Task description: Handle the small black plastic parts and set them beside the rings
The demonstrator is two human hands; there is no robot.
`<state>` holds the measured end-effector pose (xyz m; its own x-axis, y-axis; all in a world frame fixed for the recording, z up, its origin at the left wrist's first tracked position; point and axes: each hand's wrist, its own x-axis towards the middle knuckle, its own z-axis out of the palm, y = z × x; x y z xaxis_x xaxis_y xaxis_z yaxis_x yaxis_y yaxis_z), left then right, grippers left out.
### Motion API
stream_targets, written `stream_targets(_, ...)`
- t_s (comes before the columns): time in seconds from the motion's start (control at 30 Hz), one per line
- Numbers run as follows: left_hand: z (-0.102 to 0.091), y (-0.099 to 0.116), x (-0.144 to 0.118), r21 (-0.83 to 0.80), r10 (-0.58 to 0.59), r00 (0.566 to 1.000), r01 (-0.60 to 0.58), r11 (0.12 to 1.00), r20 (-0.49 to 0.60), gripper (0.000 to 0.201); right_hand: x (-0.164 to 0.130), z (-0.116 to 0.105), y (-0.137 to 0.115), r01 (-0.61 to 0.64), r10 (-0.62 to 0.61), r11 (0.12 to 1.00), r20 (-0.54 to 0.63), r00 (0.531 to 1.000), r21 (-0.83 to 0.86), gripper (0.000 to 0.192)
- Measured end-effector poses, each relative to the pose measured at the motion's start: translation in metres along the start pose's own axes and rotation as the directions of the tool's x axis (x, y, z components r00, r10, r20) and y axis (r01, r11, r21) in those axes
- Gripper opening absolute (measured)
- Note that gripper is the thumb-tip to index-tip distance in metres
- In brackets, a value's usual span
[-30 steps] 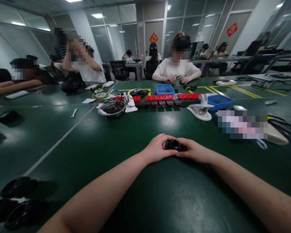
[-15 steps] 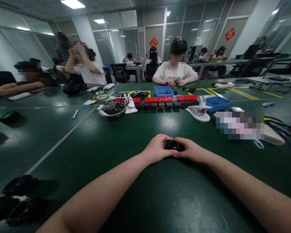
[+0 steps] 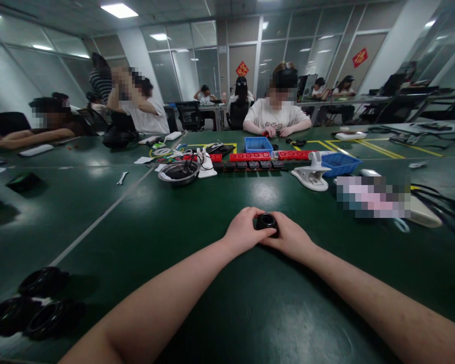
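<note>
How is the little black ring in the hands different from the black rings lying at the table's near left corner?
The small black ring is gripped by the left hand and right hand; the black rings at the corner lie untouched on the green table. The held one is single, while those sit as a cluster. It also looks smaller, though the lens distorts. All are dark, round and hollow.

On the green worktop, black rings lie near left; a metal bowl, red blocks and two blue bins sit far, with a wrench to their left.
</note>
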<state>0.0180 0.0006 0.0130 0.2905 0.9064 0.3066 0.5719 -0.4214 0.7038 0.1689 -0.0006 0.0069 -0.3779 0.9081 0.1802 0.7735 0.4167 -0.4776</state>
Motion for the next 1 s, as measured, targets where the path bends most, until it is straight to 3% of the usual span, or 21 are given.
stream_targets(0.1, -0.004, -0.007, 0.004, -0.12, 0.017, 0.992, -0.002, 0.993, 0.123, 0.042, 0.0, -0.006, 0.012, 0.091, -0.119, 0.97, 0.114, 0.986, 0.226, 0.048)
stream_targets(0.23, -0.003, -0.012, 0.007, -0.245, 0.017, 0.981, 0.032, 0.969, 0.195, 0.046, 0.004, -0.011, 0.021, 0.065, -0.158, 0.92, 0.214, 0.964, 0.386, 0.037)
stream_targets(1.0, -0.001, -0.012, 0.007, -0.276, 0.012, 0.977, 0.049, 0.96, 0.215, 0.048, 0.007, -0.012, 0.021, 0.064, -0.142, 0.942, 0.217, 0.966, 0.33, 0.028)
